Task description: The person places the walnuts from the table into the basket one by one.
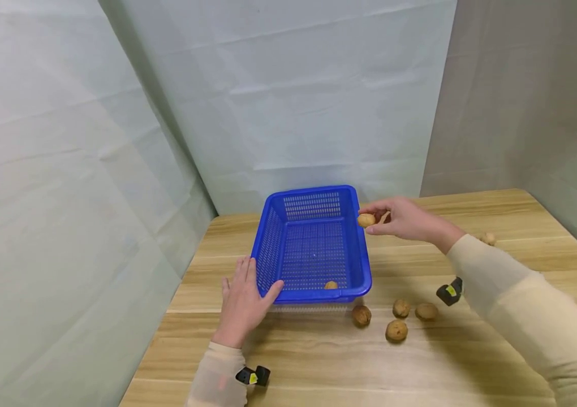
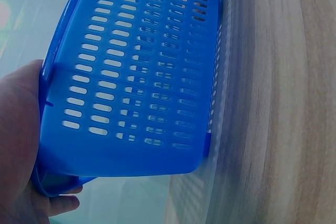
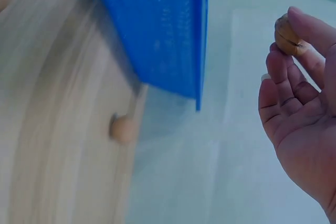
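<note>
A blue plastic basket point(image 1: 314, 295) with slotted walls stands on the table. At its near left corner my left hand point(image 1: 244, 299) grips the rim, thumb over the front edge and fingers along the left side. The left wrist view shows fingertips under the rim at the corner of the basket point(image 2: 121, 158). Beside the right rim, my right hand point(image 1: 401, 219) pinches a walnut point(image 1: 366, 220) between thumb and fingertips; this walnut point(image 3: 286, 36) also shows in the right wrist view. Inside the basket, near its front wall, lies another walnut point(image 1: 331, 285).
Several walnuts lie on the wooden table point(image 1: 319, 362) in front and to the right of the basket, among them a dark one point(image 1: 361, 316) near its front corner. Farther right, one walnut point(image 1: 489, 238) sits beyond the right forearm. Cloth point(image 1: 293, 102) hangs behind the table.
</note>
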